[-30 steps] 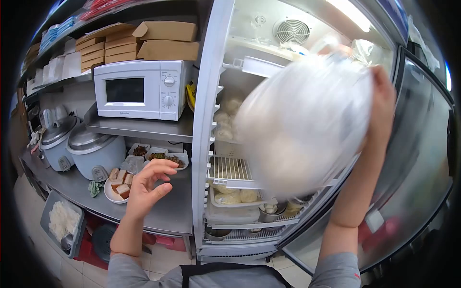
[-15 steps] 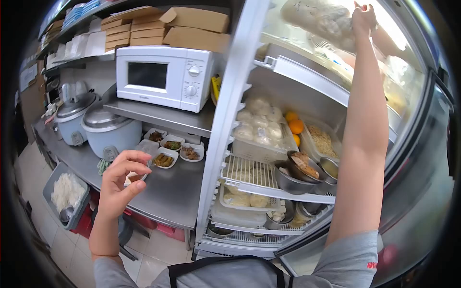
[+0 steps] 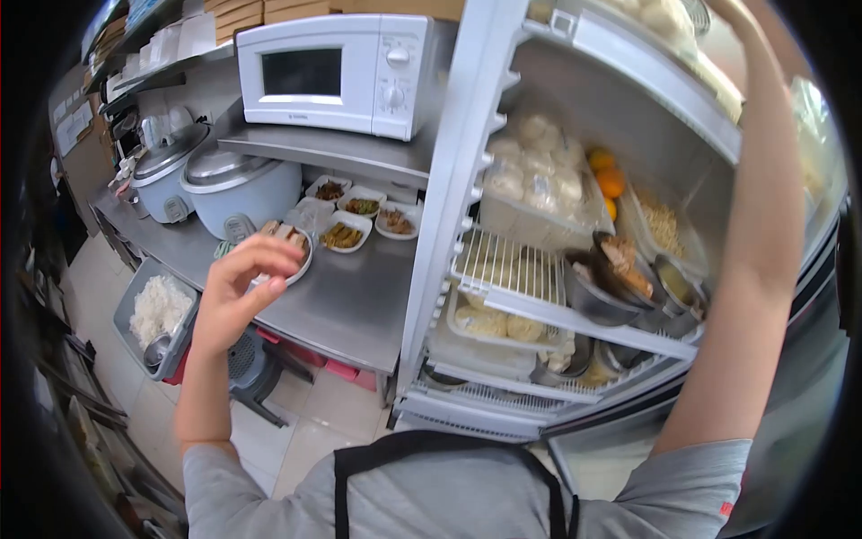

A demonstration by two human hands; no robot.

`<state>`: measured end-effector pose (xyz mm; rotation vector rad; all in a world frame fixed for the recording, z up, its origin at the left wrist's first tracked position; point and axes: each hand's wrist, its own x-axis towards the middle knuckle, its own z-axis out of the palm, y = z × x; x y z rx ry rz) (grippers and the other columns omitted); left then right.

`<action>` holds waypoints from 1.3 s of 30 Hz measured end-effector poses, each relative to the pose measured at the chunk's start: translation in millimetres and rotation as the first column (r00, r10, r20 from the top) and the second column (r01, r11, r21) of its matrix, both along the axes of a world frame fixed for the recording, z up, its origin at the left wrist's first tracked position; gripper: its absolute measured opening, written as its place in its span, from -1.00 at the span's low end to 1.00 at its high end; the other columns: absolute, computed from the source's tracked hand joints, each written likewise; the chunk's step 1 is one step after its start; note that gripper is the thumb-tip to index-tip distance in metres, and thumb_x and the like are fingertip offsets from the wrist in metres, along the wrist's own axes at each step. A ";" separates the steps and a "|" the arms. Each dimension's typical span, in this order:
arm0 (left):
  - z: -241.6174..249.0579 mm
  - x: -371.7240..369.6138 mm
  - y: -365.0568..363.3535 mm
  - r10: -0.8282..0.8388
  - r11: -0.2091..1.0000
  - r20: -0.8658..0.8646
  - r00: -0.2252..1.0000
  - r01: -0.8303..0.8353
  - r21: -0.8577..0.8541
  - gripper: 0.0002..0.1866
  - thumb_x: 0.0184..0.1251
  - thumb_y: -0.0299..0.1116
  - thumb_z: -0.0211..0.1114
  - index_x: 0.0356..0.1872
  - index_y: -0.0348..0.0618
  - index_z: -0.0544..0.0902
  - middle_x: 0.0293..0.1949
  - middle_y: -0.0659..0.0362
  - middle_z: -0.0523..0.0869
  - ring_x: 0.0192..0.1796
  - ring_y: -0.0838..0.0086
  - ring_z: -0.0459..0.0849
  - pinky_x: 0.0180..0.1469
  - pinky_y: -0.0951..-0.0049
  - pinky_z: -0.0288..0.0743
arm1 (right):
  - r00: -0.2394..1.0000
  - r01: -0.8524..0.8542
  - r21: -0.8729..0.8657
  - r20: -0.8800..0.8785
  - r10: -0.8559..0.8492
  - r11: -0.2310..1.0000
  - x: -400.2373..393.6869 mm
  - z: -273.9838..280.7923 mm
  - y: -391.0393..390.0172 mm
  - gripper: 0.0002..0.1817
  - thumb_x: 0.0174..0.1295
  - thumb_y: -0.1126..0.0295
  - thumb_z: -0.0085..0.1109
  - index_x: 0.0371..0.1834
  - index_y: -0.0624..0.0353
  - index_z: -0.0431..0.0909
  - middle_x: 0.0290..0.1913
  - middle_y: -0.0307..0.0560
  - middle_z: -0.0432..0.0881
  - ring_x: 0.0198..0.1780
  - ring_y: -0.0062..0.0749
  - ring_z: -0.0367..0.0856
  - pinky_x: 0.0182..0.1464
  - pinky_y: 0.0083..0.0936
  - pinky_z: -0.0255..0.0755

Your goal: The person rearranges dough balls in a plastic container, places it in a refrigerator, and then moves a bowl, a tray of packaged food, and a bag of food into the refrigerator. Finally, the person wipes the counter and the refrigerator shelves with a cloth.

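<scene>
My left hand (image 3: 241, 292) hovers over the steel counter (image 3: 350, 305). Its fingers are loosely curled, the thumb apart from them, with nothing inside. Behind the fingertips, a dish of pale sliced food (image 3: 289, 238) is partly hidden. My right arm (image 3: 763, 216) reaches up across the open fridge (image 3: 476, 99) toward its top, but the hand itself is cut off by the upper edge of the view. Pale wrapped food (image 3: 660, 20) lies on the upper shelf near that arm. Below it, a basket (image 3: 530, 225) holds bagged white balls beside some oranges (image 3: 611, 182).
A microwave (image 3: 359, 76) stands on the raised shelf. Large rice cookers (image 3: 247, 193) and small dishes of food (image 3: 343, 235) sit on the counter. A grey tub of white rice (image 3: 135, 301) is low at left. Metal bowls (image 3: 602, 301) crowd the fridge's middle shelf.
The view has tilted downward, and the counter and fridge shelves appear higher. My right hand, seen earlier by a bag on the top shelf, has left the frame. My left hand stays curled.
</scene>
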<state>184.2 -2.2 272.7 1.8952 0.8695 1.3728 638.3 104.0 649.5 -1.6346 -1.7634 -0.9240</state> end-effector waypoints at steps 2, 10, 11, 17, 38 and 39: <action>-1.2 15.4 10.8 -0.035 0.999 -0.012 0.999 0.035 0.011 -0.85 0.12 -0.44 0.25 -0.29 -0.26 0.62 -0.15 0.10 0.58 -0.09 0.47 0.52 -0.07 0.51 0.37 | 0.999 -0.031 0.057 0.032 0.030 0.998 -35.5 -32.9 -61.2 -0.29 0.09 0.05 0.18 0.30 0.01 0.20 0.29 0.08 0.26 0.28 -0.15 0.23 0.30 -0.26 0.10; -35.3 103.1 49.1 -0.185 0.954 -0.226 0.956 0.230 0.194 -0.84 0.09 -0.45 0.27 -0.29 -0.26 0.61 -0.24 0.10 0.64 -0.19 0.43 0.58 -0.13 0.47 0.42 | 0.696 -0.100 -0.105 -0.718 -0.006 0.989 -101.3 -126.3 -190.3 -0.60 0.26 0.34 0.08 0.01 0.49 0.39 -0.07 0.15 0.57 -0.29 -0.34 0.63 -0.26 -0.51 0.55; -39.7 121.3 52.7 -0.162 0.934 -0.265 0.951 0.234 0.268 -0.83 0.09 -0.43 0.28 -0.29 -0.26 0.60 -0.26 0.08 0.64 -0.20 0.36 0.58 -0.13 0.45 0.43 | 0.911 -0.412 -0.238 -0.127 0.393 0.879 -48.0 -137.1 -195.0 -0.56 0.25 0.30 0.07 0.05 0.46 0.37 -0.03 0.14 0.55 -0.16 -0.27 0.61 -0.11 -0.42 0.52; -68.4 224.4 95.0 0.014 0.880 -0.267 0.964 0.115 0.460 -0.79 0.13 -0.42 0.21 -0.23 -0.32 0.59 -0.08 -0.05 0.60 0.01 0.11 0.54 0.06 0.25 0.39 | 0.934 -0.161 -0.425 0.225 0.276 0.891 20.1 -236.3 -284.4 -0.40 0.20 0.05 -0.01 0.11 0.38 0.38 -0.02 0.14 0.55 0.10 -0.04 0.45 0.21 -0.21 0.17; 45.3 394.0 291.5 0.431 0.896 -0.650 0.626 -0.212 0.390 -0.72 0.05 -0.32 0.18 -0.23 -0.22 0.66 -0.17 -0.09 0.64 -0.06 0.10 0.60 0.01 0.28 0.45 | 0.648 0.056 0.055 -0.762 0.005 0.997 122.5 -440.2 -337.0 -0.60 0.20 0.26 0.12 0.04 0.26 0.48 -0.16 0.00 0.60 -0.08 -0.39 0.55 0.02 -0.53 0.30; 41.9 394.7 302.4 0.466 0.877 -0.657 0.593 -0.211 0.431 -0.73 0.06 -0.32 0.17 -0.25 -0.23 0.67 -0.18 -0.09 0.65 -0.07 0.10 0.61 0.01 0.28 0.45 | 0.639 0.097 0.054 -0.769 -0.020 0.994 128.9 -442.8 -342.4 -0.61 0.20 0.27 0.13 0.04 0.26 0.48 -0.17 -0.02 0.60 -0.08 -0.40 0.54 0.01 -0.53 0.30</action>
